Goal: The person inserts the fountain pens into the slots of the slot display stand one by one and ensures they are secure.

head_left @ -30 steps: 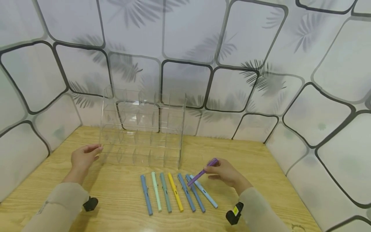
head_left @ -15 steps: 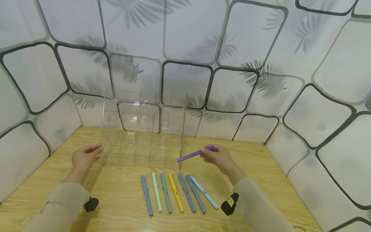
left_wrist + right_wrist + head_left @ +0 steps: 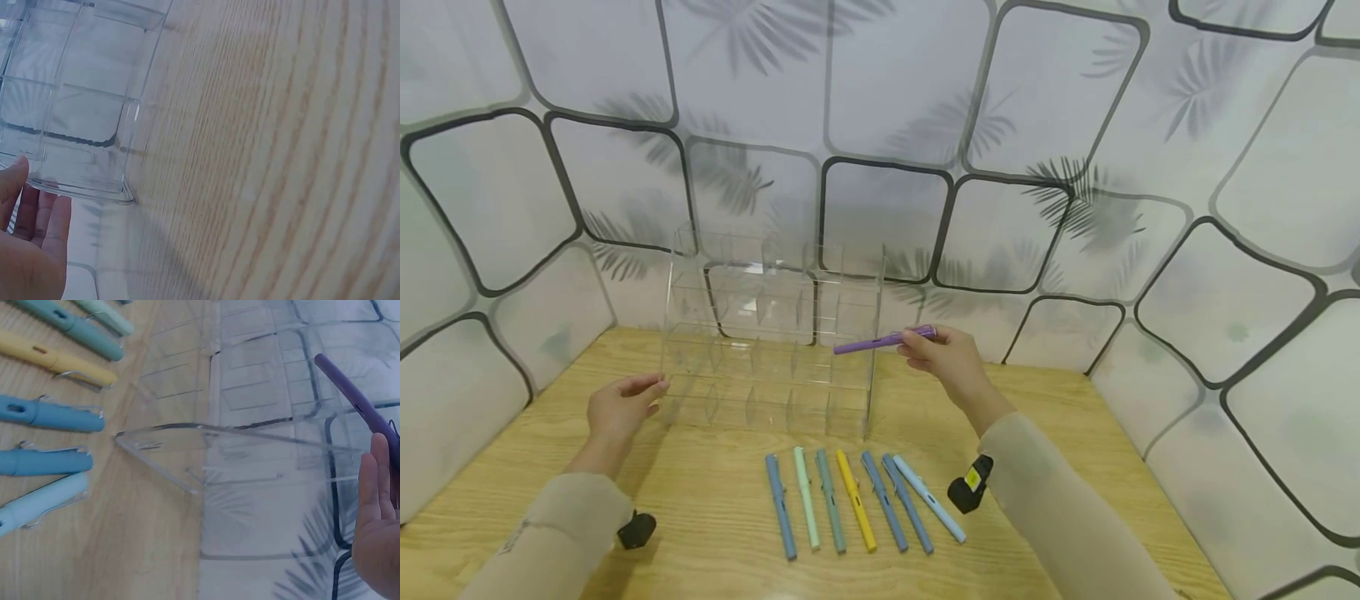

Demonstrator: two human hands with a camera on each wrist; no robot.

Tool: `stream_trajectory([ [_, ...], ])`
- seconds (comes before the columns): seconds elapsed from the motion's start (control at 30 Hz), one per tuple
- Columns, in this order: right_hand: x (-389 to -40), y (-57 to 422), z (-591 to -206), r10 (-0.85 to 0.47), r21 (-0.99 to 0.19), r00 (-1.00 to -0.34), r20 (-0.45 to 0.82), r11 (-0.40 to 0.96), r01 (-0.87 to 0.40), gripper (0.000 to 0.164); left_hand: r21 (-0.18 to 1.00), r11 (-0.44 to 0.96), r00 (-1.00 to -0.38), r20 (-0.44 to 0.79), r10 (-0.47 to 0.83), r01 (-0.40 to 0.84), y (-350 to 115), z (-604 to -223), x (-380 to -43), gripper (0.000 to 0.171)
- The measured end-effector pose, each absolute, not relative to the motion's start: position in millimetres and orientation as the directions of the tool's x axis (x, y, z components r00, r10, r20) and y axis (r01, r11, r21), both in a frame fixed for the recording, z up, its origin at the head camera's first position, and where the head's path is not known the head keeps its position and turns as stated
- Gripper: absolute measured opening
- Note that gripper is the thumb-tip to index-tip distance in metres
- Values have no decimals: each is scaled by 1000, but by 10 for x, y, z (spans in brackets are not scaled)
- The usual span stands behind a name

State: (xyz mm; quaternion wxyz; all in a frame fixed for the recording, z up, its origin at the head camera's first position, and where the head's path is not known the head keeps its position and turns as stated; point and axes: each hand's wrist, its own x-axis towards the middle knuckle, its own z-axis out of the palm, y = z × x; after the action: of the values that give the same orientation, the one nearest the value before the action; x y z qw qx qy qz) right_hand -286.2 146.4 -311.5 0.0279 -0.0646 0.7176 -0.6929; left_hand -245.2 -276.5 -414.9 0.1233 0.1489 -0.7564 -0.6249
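Observation:
My right hand [image 3: 946, 358] pinches a purple fountain pen [image 3: 880, 342] near its clip end. The pen lies nearly level, its other end overlapping the right side of a clear acrylic display rack [image 3: 775, 333] in the head view. In the right wrist view, the purple pen [image 3: 350, 394] slants above the rack's side panel [image 3: 250, 433]. At the rack's left side, my left hand [image 3: 623, 406] holds the lower edge. Thumb and fingers [image 3: 59, 219] lie on either side of that edge in the left wrist view.
Several capped pens lie in a row in front of the rack: blue [image 3: 781, 507], mint [image 3: 806, 498], green [image 3: 831, 502], yellow [image 3: 856, 502] and light blue [image 3: 929, 498] among them. Patterned curtain [image 3: 880, 100] stands behind and beside the wooden table [image 3: 700, 500].
My right hand has lifted the purple pen up and leftward from over the row to the rack, and the pen has turned nearly level. The left hand stays at the rack.

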Motion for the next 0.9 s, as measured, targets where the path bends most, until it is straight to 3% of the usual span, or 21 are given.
stream_trajectory([
  [0.47, -3080, 987, -2676, -108, -993, -987, 116, -13, -115, 34, 980, 182, -917, 4, -400, -76, -2764, -4160, -2464, 46],
  [0.9, -3249, 560, -2629, -61, -988, -986, 155, 18, -156, 32, 981, 178, -915, 6, -404, -72, -2765, -4165, -2468, 46],
])
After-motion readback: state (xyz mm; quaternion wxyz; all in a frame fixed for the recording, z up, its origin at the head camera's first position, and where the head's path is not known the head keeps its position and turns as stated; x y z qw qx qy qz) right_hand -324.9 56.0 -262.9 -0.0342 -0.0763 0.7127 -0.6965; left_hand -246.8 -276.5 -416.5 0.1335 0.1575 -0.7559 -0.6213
